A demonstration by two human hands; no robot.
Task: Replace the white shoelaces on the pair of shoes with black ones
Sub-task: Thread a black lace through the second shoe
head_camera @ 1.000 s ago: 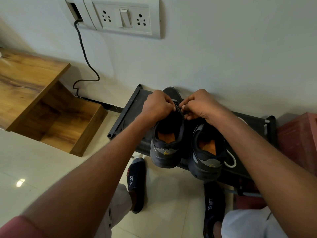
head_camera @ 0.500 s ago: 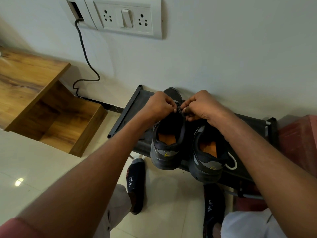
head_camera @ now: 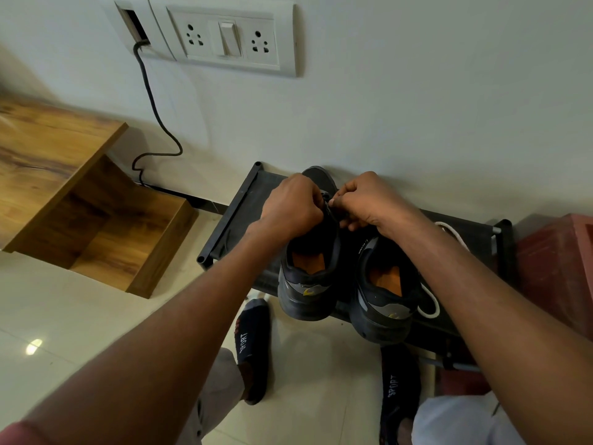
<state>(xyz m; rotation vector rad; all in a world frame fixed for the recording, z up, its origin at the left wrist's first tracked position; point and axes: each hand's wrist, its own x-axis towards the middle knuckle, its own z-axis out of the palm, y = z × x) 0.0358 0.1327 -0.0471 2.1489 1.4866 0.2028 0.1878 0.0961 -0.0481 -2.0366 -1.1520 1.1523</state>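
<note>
At the far left stood a wooden cabinet with an open lower shelf, set on the pale tiled floor. Above and just to its right, a dark cable came out of a wall plate and snaked down the white wall to the skirting. Beside that plate sat a white switchboard with two sockets and one rocker switch.

Lower down, a black shoe rack stood against the wall. Two dark shoes with orange insoles rested on it side by side, heels toward the person. The left hand was curled over the tongue area of the left shoe, its fingertips pinching a black shoelace. The right hand met it there, knuckles nearly touching, its fingers also closed on the same lace over that shoe. How far the lace was threaded I could not tell; the hands hid the eyelets.

The right shoe sat touching the first. A white shoelace lay looped on the rack just beside its outer edge, running back under the right forearm.

Below, two feet in dark socks printed "SPORT" stood on the tiles. At the far right was a red box-like object.
</note>
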